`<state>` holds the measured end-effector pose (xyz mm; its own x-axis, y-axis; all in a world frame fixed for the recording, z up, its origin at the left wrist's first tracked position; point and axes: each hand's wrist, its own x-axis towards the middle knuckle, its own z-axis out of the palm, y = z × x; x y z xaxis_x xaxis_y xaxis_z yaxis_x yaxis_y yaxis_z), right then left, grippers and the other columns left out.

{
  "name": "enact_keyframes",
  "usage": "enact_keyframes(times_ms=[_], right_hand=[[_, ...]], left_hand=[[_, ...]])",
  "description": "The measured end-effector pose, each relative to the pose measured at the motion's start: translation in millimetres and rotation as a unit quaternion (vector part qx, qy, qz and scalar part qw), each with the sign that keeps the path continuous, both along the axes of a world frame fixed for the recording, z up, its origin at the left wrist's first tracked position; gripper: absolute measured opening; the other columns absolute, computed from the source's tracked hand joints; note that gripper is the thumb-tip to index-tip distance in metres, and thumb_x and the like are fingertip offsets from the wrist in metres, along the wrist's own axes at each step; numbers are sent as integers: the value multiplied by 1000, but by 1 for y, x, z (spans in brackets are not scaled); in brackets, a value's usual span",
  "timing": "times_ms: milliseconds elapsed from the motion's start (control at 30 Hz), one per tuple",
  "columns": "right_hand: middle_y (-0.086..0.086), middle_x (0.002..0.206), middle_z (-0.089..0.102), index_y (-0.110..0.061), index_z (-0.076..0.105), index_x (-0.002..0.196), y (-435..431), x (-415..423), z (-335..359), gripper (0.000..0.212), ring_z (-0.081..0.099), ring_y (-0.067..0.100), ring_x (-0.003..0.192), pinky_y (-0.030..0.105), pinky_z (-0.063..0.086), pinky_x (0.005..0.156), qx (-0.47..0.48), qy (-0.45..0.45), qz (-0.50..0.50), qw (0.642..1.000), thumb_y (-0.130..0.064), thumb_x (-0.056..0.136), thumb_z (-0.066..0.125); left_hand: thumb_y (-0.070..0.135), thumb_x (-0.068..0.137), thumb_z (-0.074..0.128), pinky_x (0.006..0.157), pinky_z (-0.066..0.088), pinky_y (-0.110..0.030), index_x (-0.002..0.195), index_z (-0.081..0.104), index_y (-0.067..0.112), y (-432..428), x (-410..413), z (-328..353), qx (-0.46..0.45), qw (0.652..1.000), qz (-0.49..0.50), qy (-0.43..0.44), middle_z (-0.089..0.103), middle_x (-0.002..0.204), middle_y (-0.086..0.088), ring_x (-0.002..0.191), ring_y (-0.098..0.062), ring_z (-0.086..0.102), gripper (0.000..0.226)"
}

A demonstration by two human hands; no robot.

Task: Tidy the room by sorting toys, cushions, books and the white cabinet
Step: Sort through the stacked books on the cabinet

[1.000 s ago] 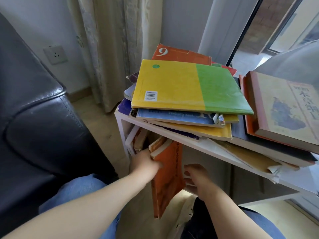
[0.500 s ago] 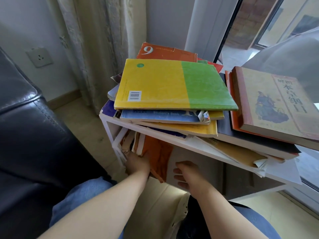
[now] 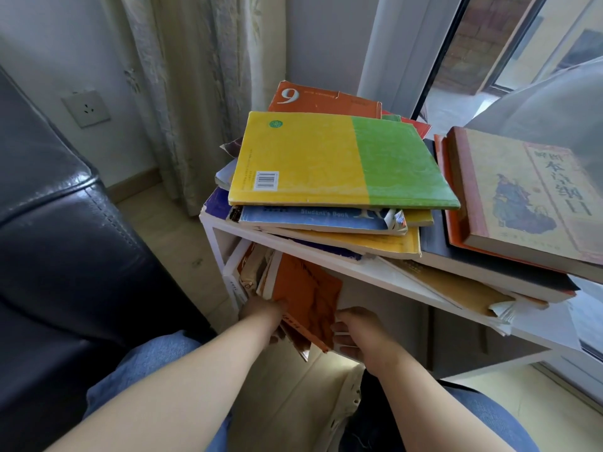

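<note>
1. A person sat with both bare forearms reaching toward the lower compartment of the white cabinet (image 3: 355, 272), which stood between a black leather sofa (image 3: 49, 239) and a glass door (image 3: 489, 44).
2. The orange book (image 3: 306, 295) stood tilted at the left end of that compartment, its near corner sticking out past the shelf edge. It leaned against a few worn books (image 3: 253, 272) packed beside it.
3. The left hand (image 3: 264, 309) was at the orange book's near left edge and gripped it, with the fingers tucked in among the books and mostly hidden.
4. The right hand (image 3: 355, 331) had its fingers curled, and the fingertips (image 3: 339, 327) touched the orange book's right edge. I could not tell whether they actually held the book.
5. On top of the cabinet lay an untidy pile.
   - A yellow-and-green book (image 3: 326, 158) was uppermost.
   - Below it came a blue Student's Book (image 3: 313, 218) and a yellow book (image 3: 375, 244).
   - An orange book marked 9 (image 3: 323, 99) showed behind the pile.
6. Just to the right, a thick book with a painted figure on its cover (image 3: 522, 197) rested on a dark book (image 3: 489, 272), overhanging the cabinet's edge.
7. A pale curtain (image 3: 195, 76) hung behind the cabinet, and a wall socket (image 3: 86, 108) sat above the sofa arm.
</note>
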<state>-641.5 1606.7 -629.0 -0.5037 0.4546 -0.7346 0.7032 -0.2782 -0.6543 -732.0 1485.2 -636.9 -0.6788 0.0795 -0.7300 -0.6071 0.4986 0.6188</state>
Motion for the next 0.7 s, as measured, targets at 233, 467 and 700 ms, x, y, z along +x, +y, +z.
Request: enact_keyframes(times_ms=[233, 467, 700], right_hand=[[3, 73, 56, -15, 52, 80, -2, 9, 12, 16, 50, 15, 64, 24, 41, 58, 30, 14, 25, 999, -20, 96, 48], [3, 87, 61, -20, 56, 90, -22, 15, 51, 11, 57, 16, 76, 27, 49, 70, 101, 74, 81, 989, -18, 96, 47], [1, 88, 68, -27, 58, 91, -40, 13, 125, 7, 65, 14, 78, 27, 54, 76, 157, 191, 167, 954, -26, 95, 52]], left_hand=[[18, 97, 49, 58, 48, -28, 76, 51, 9, -17, 3, 11, -13, 997, -75, -10, 54, 72, -9, 61, -18, 52, 23], [18, 93, 53, 62, 45, -23, 112, 53, 10, -46, 3, 46, -83, 966, -166, 178, 56, 90, -3, 78, -15, 56, 20], [30, 94, 49, 67, 53, -29, 97, 62, 29, -58, 13, 131, -89, 884, -226, 400, 65, 91, 9, 79, -9, 63, 14]])
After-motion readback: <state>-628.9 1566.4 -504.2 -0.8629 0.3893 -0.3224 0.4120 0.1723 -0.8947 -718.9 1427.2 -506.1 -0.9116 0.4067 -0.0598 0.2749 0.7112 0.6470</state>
